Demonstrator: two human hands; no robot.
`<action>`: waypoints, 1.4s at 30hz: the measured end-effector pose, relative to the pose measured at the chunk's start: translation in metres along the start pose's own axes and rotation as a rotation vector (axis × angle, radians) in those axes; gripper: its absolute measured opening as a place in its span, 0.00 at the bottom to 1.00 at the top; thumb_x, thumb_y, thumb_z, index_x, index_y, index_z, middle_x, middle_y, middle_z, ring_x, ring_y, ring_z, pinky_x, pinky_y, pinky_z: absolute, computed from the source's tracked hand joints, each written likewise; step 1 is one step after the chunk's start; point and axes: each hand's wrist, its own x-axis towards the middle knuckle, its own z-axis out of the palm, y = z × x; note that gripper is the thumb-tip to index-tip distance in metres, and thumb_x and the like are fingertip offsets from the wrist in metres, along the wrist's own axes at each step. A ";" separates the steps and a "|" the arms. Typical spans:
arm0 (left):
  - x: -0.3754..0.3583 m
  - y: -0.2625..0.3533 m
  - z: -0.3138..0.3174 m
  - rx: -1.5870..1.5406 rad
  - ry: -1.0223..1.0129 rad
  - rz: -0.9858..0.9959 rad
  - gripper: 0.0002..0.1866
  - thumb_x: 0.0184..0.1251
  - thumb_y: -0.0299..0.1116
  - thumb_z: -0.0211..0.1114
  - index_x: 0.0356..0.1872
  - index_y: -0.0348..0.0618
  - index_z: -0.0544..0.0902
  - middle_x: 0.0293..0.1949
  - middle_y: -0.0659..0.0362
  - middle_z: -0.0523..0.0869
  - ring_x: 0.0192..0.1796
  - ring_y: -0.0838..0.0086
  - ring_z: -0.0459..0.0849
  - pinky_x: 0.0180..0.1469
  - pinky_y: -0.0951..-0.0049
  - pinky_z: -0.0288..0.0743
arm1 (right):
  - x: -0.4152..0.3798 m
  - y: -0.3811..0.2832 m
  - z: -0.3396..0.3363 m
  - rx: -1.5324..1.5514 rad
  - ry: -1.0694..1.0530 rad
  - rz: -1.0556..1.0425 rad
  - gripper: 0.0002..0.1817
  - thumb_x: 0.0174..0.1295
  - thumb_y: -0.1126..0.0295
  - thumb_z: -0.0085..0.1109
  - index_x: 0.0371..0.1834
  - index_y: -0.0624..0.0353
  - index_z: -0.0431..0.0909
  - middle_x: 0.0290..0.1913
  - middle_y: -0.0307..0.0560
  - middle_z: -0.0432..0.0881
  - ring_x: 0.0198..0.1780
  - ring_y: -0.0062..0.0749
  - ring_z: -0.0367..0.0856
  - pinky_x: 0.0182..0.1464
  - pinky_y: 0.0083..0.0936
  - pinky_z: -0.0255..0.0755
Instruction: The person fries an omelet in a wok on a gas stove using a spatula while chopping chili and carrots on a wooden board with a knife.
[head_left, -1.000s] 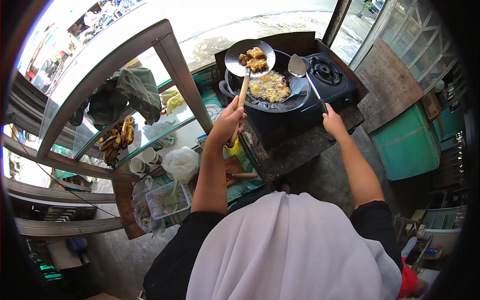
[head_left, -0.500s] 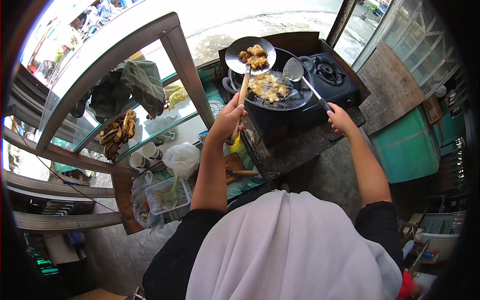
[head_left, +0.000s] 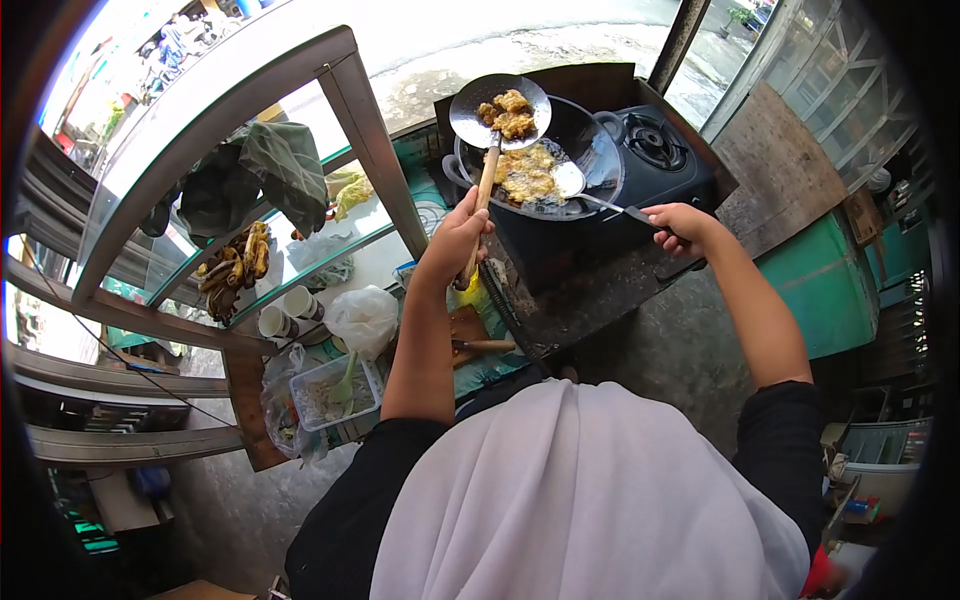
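Observation:
My left hand (head_left: 459, 238) is closed round the wooden handle of a skimmer (head_left: 468, 117). Browned fritters (head_left: 511, 114) rest in its perforated bowl, held above the left rim of a large wok (head_left: 612, 160). In the wok, golden fritters (head_left: 527, 176) lie in bubbling oil. My right hand (head_left: 686, 231) grips the dark handle of a metal spatula (head_left: 569, 180), whose head is in the oil against the right side of the fritters.
A second burner (head_left: 655, 140) is right of the wok. On the left stands a glass display case (head_left: 350, 110) with bananas (head_left: 238, 262) inside. Near my left arm are a plastic tub (head_left: 325, 405), a plastic bag (head_left: 362, 322), paper cups (head_left: 278, 321) and a wooden-handled tool (head_left: 485, 346).
The spatula has moved from the wok's upper right down and left to the fritters in the oil. My right hand has shifted slightly right and turned. The skimmer stays in place.

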 end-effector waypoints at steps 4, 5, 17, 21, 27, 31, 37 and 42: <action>0.003 -0.006 -0.003 0.009 0.022 -0.004 0.30 0.75 0.34 0.49 0.76 0.42 0.53 0.35 0.61 0.74 0.29 0.84 0.72 0.28 0.81 0.72 | -0.007 0.010 -0.001 0.233 -0.085 -0.022 0.24 0.72 0.67 0.43 0.71 0.44 0.63 0.25 0.32 0.68 0.19 0.11 0.58 0.19 0.09 0.55; 0.005 -0.008 -0.004 0.007 0.025 -0.001 0.30 0.75 0.33 0.49 0.76 0.43 0.53 0.35 0.61 0.75 0.27 0.83 0.72 0.27 0.80 0.73 | -0.008 0.014 -0.005 0.245 -0.095 -0.038 0.24 0.72 0.67 0.43 0.71 0.44 0.63 0.25 0.32 0.68 0.18 0.11 0.58 0.18 0.09 0.55; 0.008 -0.002 0.003 -0.031 0.015 0.005 0.30 0.77 0.35 0.48 0.76 0.42 0.53 0.34 0.62 0.75 0.27 0.86 0.70 0.27 0.84 0.70 | -0.024 0.023 0.014 -0.237 0.183 -0.274 0.26 0.72 0.66 0.44 0.74 0.44 0.60 0.24 0.34 0.67 0.18 0.15 0.61 0.18 0.15 0.57; 0.006 0.002 0.005 -0.019 0.026 -0.015 0.30 0.77 0.35 0.48 0.76 0.42 0.53 0.35 0.62 0.75 0.27 0.86 0.69 0.27 0.84 0.70 | -0.013 0.035 0.024 -0.606 0.355 -0.470 0.26 0.70 0.66 0.47 0.72 0.49 0.63 0.37 0.49 0.79 0.30 0.38 0.77 0.34 0.32 0.71; 0.005 0.000 0.002 -0.025 0.021 -0.001 0.30 0.76 0.35 0.49 0.76 0.42 0.53 0.35 0.62 0.75 0.26 0.85 0.69 0.26 0.84 0.70 | -0.011 0.040 0.035 -0.961 0.614 -0.563 0.25 0.68 0.65 0.49 0.70 0.45 0.66 0.42 0.64 0.83 0.44 0.60 0.81 0.49 0.48 0.73; 0.004 -0.001 -0.001 -0.040 0.021 -0.004 0.30 0.76 0.35 0.49 0.76 0.42 0.53 0.34 0.61 0.75 0.25 0.85 0.70 0.26 0.84 0.70 | -0.013 0.040 0.034 -1.000 0.683 -0.557 0.26 0.68 0.65 0.49 0.70 0.44 0.65 0.37 0.64 0.83 0.40 0.61 0.82 0.45 0.49 0.74; 0.004 0.002 -0.001 -0.044 0.018 -0.019 0.30 0.77 0.35 0.49 0.76 0.43 0.53 0.34 0.61 0.75 0.24 0.85 0.69 0.26 0.84 0.70 | 0.000 0.051 0.030 -1.071 0.671 -0.573 0.26 0.68 0.65 0.49 0.71 0.42 0.64 0.35 0.63 0.83 0.39 0.60 0.82 0.44 0.49 0.75; 0.004 0.001 -0.001 -0.030 -0.002 -0.007 0.30 0.77 0.35 0.49 0.76 0.43 0.54 0.34 0.61 0.75 0.27 0.85 0.70 0.27 0.84 0.70 | -0.011 0.040 0.035 -1.137 0.746 -0.472 0.26 0.68 0.65 0.50 0.71 0.42 0.64 0.35 0.62 0.84 0.39 0.57 0.83 0.44 0.49 0.75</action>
